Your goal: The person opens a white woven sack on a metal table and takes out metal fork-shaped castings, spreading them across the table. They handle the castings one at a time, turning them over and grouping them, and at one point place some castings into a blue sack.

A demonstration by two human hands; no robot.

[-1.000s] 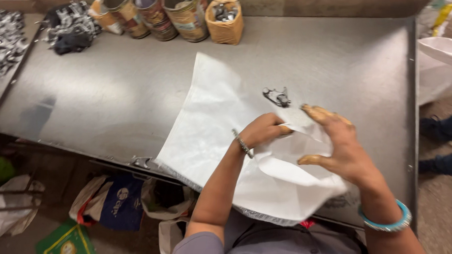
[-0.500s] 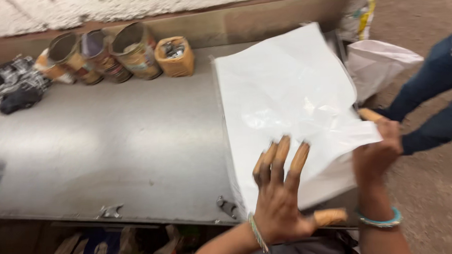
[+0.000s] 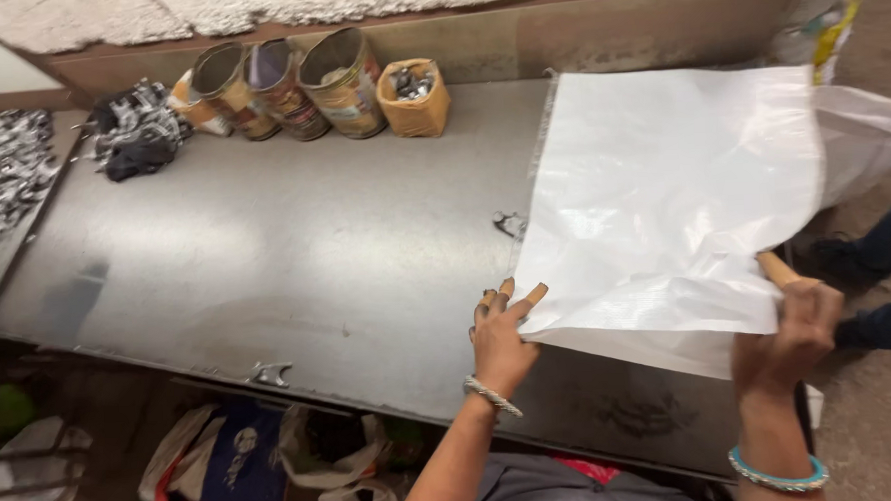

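Warm, fairly dim indoor light falls from above onto a grey metal table (image 3: 268, 247), which returns a broad, soft sheen up and to the left of the left hand (image 3: 501, 339) rather than a hard glare. The white woven sack (image 3: 661, 203), spread between that hand and the right hand (image 3: 789, 332), is the brightest area, nearly washed out in its upper part, with faint grey creases. Deep shadow fills the space under the table edge below the left hand. The frame is slightly soft throughout, with mild motion blur at both hands; detail smears toward the far-left edge and the right corner.
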